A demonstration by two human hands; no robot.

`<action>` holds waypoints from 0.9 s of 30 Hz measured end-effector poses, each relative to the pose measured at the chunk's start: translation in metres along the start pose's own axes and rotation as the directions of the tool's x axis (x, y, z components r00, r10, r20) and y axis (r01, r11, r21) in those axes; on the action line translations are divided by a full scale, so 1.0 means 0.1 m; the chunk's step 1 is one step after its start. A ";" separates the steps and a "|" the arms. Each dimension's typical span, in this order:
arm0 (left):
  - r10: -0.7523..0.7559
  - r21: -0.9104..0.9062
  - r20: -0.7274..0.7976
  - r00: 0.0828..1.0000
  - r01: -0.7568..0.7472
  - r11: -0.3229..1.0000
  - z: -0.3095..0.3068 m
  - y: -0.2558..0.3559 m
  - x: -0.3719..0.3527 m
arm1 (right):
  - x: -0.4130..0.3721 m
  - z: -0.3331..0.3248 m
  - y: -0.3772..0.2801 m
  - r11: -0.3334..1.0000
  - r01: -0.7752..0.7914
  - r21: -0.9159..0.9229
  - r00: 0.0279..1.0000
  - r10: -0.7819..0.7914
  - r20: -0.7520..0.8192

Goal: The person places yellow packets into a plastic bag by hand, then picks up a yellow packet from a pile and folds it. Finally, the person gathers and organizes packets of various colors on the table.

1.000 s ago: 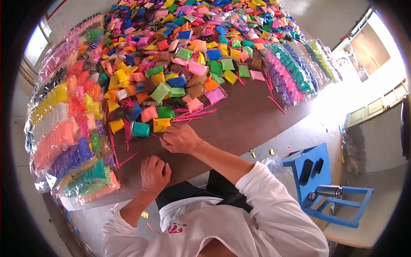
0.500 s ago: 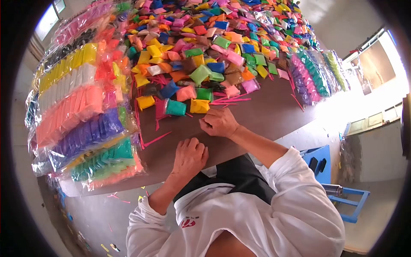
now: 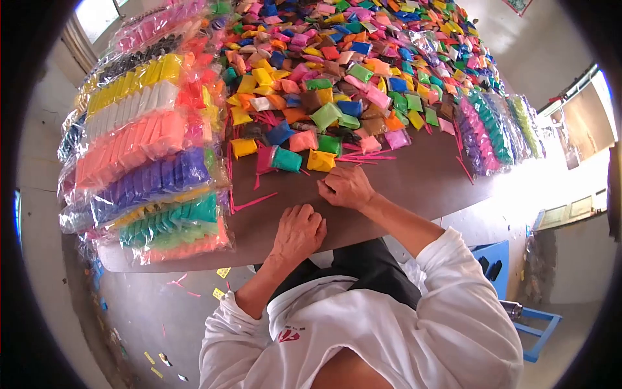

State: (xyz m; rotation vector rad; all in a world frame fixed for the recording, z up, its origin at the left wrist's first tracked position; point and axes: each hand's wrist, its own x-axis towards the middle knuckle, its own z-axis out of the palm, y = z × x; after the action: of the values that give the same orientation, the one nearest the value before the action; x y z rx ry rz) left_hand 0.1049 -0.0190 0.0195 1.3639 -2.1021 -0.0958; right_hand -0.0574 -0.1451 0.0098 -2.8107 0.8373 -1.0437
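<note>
My left hand [image 3: 299, 231] rests on the brown table [image 3: 259, 223] close to its front edge, fingers curled under and nothing showing in them. Farther up and to the right, my right hand [image 3: 348, 187] lies on the tabletop in a loose fist, and I see nothing held there either. Just beyond its knuckles is a yellow packet [image 3: 321, 161]. A teal packet [image 3: 286, 159] sits left of that, beside a dark pink one [image 3: 265, 159]. A thin pink strip [image 3: 256, 201] lies on the table up and left of my left hand.
Loose colourful packets [image 3: 327, 117] cover the far part of the table in a large heap. Clear bags of sorted packets [image 3: 139, 172] are stacked along the left side. More filled bags [image 3: 489, 133] lie at the right. A blue stand [image 3: 495, 259] is on the floor at right.
The whole view has shifted, so the table and packets appear farther right. Both hands keep the same curled pose and nearly the same place on the table.
</note>
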 end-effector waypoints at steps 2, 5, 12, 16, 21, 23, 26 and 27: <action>-0.003 -0.002 0.004 1.000 0.003 1.000 0.01 0.01 0.00 | 0.00 0.01 -0.01 0.999 0.005 0.032 0.998 -0.003 -0.062; 0.003 0.027 0.021 1.000 -0.004 1.000 0.02 0.01 0.01 | 0.00 0.00 -0.02 0.998 -0.008 0.055 0.995 0.013 -0.104; -0.075 0.055 -0.024 0.997 0.076 0.996 0.07 0.13 0.10 | 0.00 -0.04 0.04 0.987 -0.053 0.151 0.987 0.075 -0.141; -0.123 0.036 -0.036 0.992 0.125 0.992 0.36 0.41 0.30 | -0.04 -0.07 0.10 0.877 -0.220 0.427 0.931 0.320 -0.177; -0.103 0.016 0.067 0.992 0.102 0.995 0.58 0.50 0.51 | -0.03 -0.17 0.13 0.613 -0.419 0.670 0.785 0.615 -0.071; -0.118 0.031 0.108 0.987 0.115 0.993 0.55 0.50 0.53 | -0.04 -0.16 0.17 0.625 -0.441 0.643 0.792 0.608 -0.048; -0.116 0.021 0.104 0.988 0.114 0.993 0.58 0.48 0.51 | -0.02 -0.13 0.16 0.745 -0.359 0.562 0.859 0.499 -0.113; -0.114 0.014 0.095 0.989 0.113 0.993 0.58 0.48 0.50 | -0.02 -0.13 0.15 0.794 -0.318 0.518 0.888 0.441 -0.131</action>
State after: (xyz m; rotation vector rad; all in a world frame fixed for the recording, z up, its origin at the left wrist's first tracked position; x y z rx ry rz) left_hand 0.0219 -0.0544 0.0144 1.5118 -2.1036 -0.2031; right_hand -0.0734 -0.1547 0.0155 -2.0136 0.9502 -1.3192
